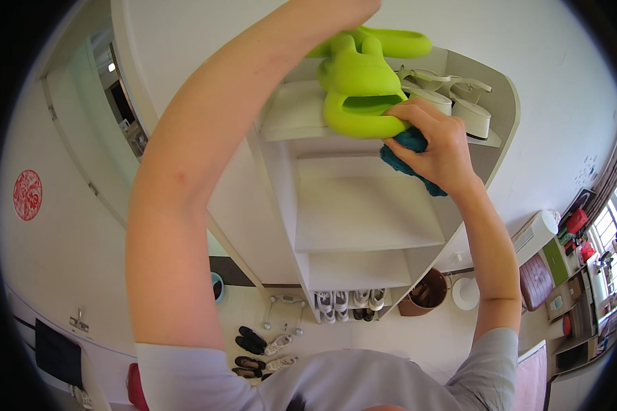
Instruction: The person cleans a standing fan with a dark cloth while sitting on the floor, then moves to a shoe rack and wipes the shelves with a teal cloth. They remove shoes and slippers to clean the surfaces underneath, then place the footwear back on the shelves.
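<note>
A lime-green foam slipper (365,77) with two rounded prongs hangs in front of the top shelf (295,110) of a white shoe rack. My right hand (439,141) pinches its rim beside the opening, fingers above and thumb below. Bunched in the same hand is a teal cloth (409,156), pressed near the slipper's edge. Behind, a second lime-green piece (403,43), seemingly the other slipper, shows partly. My left forearm reaches up across the picture; its hand is beyond the top edge. White platform sandals (468,108) stand on the shelf just right of the slipper.
Sneakers (334,303) fill the rack's bottom level. Right of it stands a brown bin (424,293). More shoes (262,352) and a glass scale (285,311) lie on the floor. A door (61,246) is at left, a cluttered desk (570,293) at far right.
</note>
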Demonstrator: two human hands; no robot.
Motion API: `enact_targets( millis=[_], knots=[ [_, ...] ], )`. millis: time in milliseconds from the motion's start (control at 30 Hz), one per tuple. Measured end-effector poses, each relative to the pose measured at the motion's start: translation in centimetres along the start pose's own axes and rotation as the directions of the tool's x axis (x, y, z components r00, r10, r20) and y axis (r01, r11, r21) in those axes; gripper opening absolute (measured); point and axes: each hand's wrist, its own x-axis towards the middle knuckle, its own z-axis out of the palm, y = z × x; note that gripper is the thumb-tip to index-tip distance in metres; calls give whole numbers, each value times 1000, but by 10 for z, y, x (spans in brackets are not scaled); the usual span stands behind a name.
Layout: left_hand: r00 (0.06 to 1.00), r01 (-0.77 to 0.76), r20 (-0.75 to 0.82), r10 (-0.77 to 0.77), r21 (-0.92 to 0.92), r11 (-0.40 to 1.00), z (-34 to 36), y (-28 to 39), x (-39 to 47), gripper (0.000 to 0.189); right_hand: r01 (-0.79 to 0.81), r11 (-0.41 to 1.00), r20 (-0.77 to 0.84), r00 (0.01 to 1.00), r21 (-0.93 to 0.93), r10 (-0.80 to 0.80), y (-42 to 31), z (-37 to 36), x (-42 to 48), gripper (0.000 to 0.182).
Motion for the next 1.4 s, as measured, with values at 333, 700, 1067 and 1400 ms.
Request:
enact_targets(
  millis=[333, 700, 1067, 1400],
  knots=[
    [994, 39, 104, -29, -103, 994, 49, 2, 10, 11, -60, 994, 21, 998, -88, 62, 3, 13, 1, 30],
    [964, 164, 257, -72, -354, 921, 64, -13, 4, 15, -40, 990, 169, 984, -136, 63, 9, 9, 38, 28],
    [977, 146, 196, -79, -355, 924, 74, -19, -14, 30, -157, 975, 225, 956, -158, 190, -4, 0, 24, 44],
    [949, 316, 133, -286, -381, 869, 18, -9, -50, 30, -200, 973, -49, 979, -111, 196, -4, 16, 4, 34]
  ],
)
